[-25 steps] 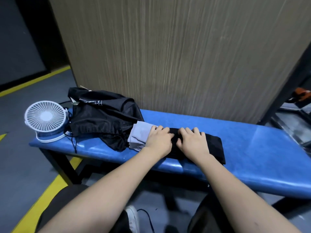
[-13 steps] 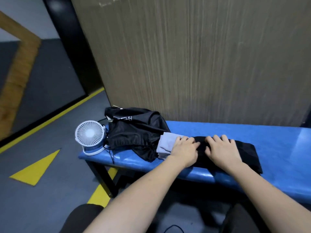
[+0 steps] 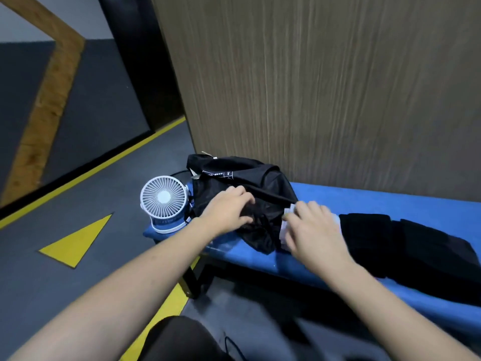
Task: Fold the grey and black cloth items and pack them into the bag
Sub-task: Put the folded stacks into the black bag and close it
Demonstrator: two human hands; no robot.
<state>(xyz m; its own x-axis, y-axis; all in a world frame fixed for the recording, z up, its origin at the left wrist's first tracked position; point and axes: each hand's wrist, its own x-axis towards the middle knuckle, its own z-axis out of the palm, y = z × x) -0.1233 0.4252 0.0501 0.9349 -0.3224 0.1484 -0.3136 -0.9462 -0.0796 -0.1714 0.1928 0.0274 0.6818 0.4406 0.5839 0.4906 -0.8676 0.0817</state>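
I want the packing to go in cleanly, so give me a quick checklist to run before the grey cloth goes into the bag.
1. Left hand on the black bag to open it: ok, its fingers rest on the fabric.
2. Bag mouth open wide enough: cannot tell, the opening is not visible.
3. Right hand on the grey cloth: ok, it covers the cloth; the grip itself is blurred.
4. Grey cloth folded: cannot tell, mostly hidden under the hand.
5. Black cloth folded and waiting: ok, it lies folded on the blue bench.
6. White fan clear of the bag: not ok, it stands right beside it.
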